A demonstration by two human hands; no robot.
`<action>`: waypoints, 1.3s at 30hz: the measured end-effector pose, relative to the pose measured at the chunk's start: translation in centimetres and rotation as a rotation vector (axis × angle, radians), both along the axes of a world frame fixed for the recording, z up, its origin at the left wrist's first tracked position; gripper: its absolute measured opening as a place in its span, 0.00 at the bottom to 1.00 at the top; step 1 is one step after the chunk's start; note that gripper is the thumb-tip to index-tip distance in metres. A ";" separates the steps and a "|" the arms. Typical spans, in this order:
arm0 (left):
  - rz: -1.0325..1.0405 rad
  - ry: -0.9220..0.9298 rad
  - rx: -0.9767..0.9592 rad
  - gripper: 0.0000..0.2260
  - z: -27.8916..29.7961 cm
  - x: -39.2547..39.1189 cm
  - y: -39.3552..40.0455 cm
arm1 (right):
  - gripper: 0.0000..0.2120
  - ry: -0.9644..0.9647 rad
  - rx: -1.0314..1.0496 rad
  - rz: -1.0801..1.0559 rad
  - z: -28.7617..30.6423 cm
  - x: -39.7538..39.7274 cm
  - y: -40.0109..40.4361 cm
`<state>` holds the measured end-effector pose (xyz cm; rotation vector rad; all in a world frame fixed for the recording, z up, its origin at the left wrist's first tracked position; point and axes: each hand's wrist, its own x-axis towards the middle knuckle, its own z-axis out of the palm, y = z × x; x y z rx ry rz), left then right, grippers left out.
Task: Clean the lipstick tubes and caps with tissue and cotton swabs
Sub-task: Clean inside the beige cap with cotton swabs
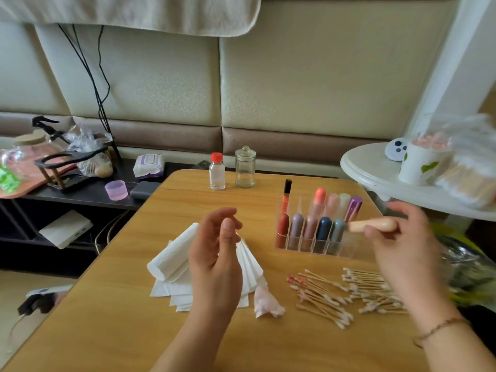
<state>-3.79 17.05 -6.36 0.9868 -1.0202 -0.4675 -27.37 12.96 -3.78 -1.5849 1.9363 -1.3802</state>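
While the right hand (402,237) pinches a peach lipstick tube (373,225) at the right of the frame, just beside the clear organizer (308,244) of standing lipsticks, the left hand (214,251) hovers at centre, fingers loosely curled and holding nothing. Below it lie folded white tissues (171,261) on the wooden table (107,331), with a stained crumpled tissue (267,303) lower down. Cotton swabs (349,294) are scattered at lower right.
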 end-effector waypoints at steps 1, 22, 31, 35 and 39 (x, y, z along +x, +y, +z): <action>0.048 0.023 0.013 0.07 0.1 0.3 -0.2 | 0.25 0.026 0.008 -0.017 -0.2 0.1 -0.1; 0.147 -0.798 0.810 0.25 -0.8 11.0 -0.1 | 0.16 0.833 -0.159 0.493 -2.9 9.8 6.8; 0.119 -0.549 0.719 0.17 -0.7 11.6 -0.1 | 0.07 0.840 -0.104 0.296 -0.2 8.6 3.0; 0.120 -0.404 0.684 0.19 -0.6 12.1 -0.1 | 0.06 0.902 -0.093 0.278 -0.3 9.7 2.8; 0.123 -0.281 0.678 0.20 -0.3 12.8 0.0 | 0.15 0.897 -0.030 0.543 0.6 14.7 3.3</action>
